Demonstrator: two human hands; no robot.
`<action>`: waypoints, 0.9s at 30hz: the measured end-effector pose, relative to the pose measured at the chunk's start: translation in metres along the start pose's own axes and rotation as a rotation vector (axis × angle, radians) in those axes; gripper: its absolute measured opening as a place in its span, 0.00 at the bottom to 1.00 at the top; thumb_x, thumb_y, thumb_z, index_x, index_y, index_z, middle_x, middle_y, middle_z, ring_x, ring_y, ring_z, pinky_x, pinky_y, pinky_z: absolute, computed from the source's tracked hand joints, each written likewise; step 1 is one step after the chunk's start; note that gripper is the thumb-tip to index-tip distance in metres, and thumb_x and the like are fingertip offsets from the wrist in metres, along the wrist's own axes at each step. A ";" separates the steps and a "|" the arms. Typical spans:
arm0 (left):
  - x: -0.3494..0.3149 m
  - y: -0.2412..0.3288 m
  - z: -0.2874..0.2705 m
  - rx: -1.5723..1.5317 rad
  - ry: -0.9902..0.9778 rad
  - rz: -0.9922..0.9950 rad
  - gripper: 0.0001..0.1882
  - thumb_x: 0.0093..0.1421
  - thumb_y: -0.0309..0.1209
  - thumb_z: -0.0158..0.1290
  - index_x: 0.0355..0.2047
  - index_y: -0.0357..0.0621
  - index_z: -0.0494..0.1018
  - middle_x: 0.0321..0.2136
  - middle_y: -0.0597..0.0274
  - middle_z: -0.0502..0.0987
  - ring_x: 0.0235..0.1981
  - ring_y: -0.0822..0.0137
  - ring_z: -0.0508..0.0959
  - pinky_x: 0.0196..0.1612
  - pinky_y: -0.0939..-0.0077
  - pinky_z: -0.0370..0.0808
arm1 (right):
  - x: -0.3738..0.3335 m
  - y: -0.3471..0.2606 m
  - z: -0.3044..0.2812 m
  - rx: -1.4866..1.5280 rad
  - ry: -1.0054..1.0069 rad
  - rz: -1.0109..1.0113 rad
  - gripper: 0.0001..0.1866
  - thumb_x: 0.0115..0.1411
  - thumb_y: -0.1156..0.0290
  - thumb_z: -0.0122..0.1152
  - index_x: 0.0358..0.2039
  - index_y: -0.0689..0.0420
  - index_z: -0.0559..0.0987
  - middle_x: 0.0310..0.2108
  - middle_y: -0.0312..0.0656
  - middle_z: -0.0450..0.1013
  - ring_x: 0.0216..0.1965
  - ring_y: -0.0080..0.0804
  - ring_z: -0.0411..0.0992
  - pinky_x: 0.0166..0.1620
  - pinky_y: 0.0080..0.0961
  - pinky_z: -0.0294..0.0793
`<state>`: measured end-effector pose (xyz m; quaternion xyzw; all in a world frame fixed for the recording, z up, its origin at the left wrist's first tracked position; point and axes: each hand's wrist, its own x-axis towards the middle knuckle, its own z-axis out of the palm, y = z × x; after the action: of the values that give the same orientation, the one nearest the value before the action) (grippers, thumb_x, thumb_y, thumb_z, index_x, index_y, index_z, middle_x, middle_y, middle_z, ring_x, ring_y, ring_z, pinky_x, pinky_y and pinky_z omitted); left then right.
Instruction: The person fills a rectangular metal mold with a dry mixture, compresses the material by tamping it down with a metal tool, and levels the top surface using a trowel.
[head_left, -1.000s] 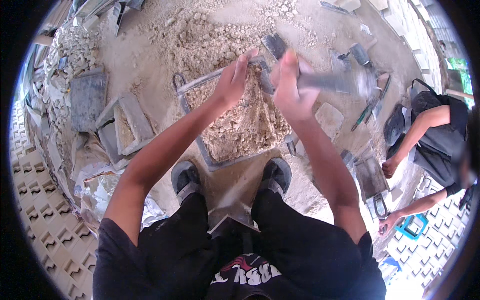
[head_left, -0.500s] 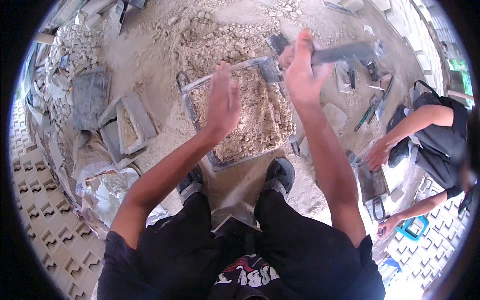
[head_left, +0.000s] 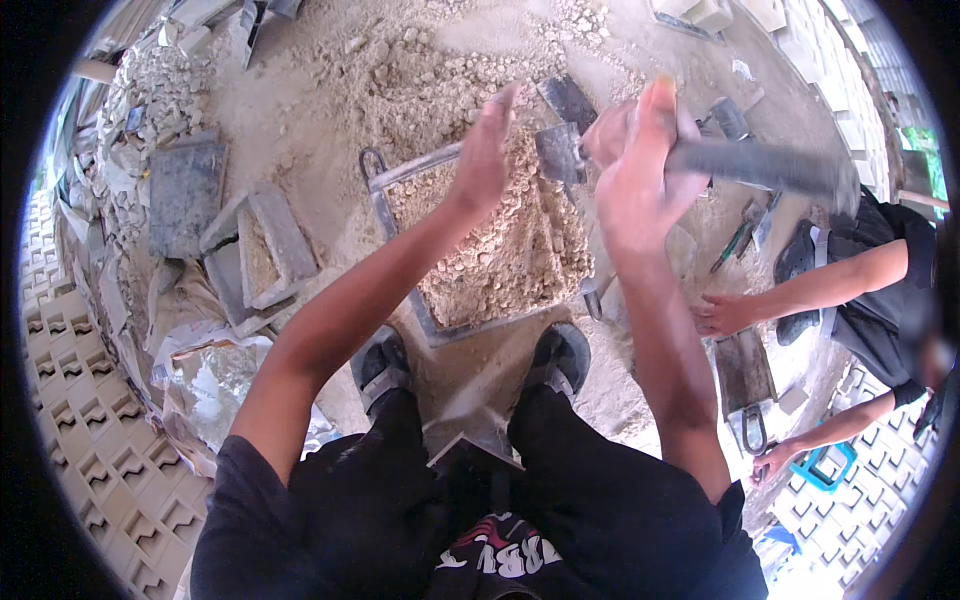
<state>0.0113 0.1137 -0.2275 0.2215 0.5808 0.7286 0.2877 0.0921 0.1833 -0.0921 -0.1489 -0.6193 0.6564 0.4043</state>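
The right hand (head_left: 640, 170) is closed round a dark shaft (head_left: 765, 163) that juts right from the fist, a flat grey blade (head_left: 558, 153) just left of it. The left hand (head_left: 485, 155), open and apparently empty, is over the far side of a frame (head_left: 415, 166) of crumbly sand (head_left: 505, 265), lying left of and nearer than the fist

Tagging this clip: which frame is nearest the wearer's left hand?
The large frame heaped with crumbly material, beneath the left hand; the smaller grey frame lies farther left.
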 end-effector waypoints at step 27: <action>-0.009 -0.005 0.031 -0.074 -0.003 0.065 0.33 0.68 0.44 0.20 0.64 0.28 0.45 0.66 0.41 0.46 0.68 0.53 0.47 0.69 0.66 0.42 | -0.005 0.023 -0.023 -0.108 -0.102 -0.070 0.23 0.69 0.67 0.43 0.14 0.52 0.58 0.09 0.29 0.53 0.10 0.16 0.51 0.14 0.21 0.47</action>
<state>0.0390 0.1306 -0.2248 0.2305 0.5456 0.7581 0.2727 0.1027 0.1978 -0.1191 -0.1149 -0.6784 0.6142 0.3864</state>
